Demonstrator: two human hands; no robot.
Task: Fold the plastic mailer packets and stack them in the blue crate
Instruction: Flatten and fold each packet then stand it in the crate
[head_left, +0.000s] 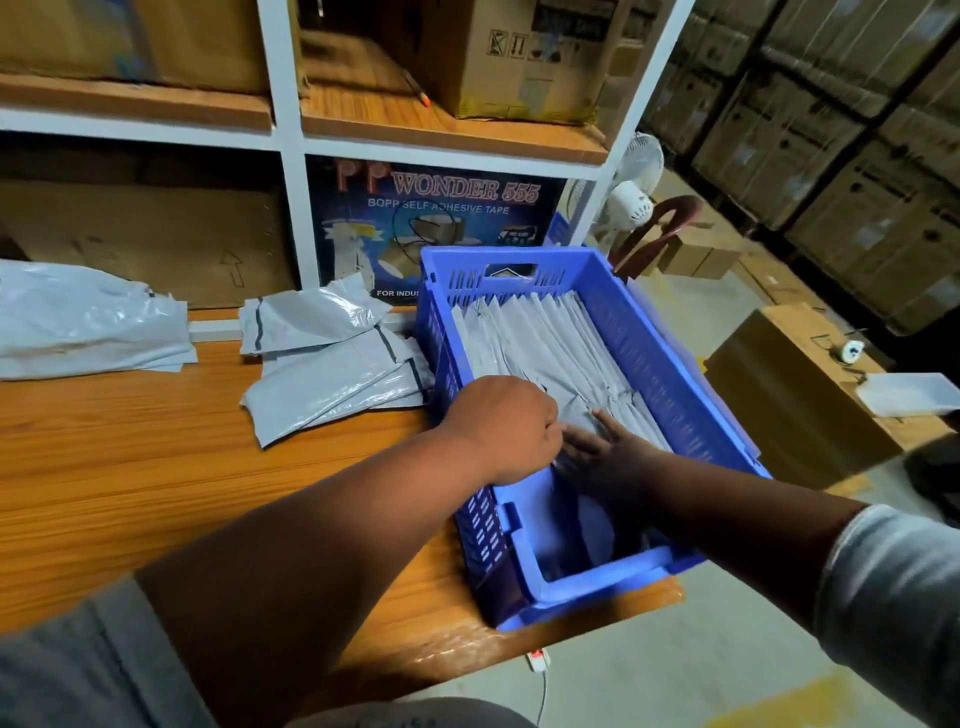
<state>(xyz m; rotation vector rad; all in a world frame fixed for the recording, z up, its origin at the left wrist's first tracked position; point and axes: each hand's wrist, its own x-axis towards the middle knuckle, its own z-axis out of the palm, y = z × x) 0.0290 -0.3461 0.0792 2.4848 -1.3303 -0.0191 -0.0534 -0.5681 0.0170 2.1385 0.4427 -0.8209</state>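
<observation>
A folded grey mailer packet (576, 415) sits at the near end of the leaning row of packets (540, 338) inside the blue crate (654, 343) on the desk (130, 441). The left hand (506, 428) curls its fingers over the packet's top edge while the right hand (605, 457) lies flat against it, fingers straight. Best to press it snug against the row, edges level, before fetching from the unfolded mailers (332, 364) beside the crate.

A tape carton (436, 228) (marked "WONDER 555") sits under the shelf (452, 137); a white fan (631, 195) stands beside it.
</observation>
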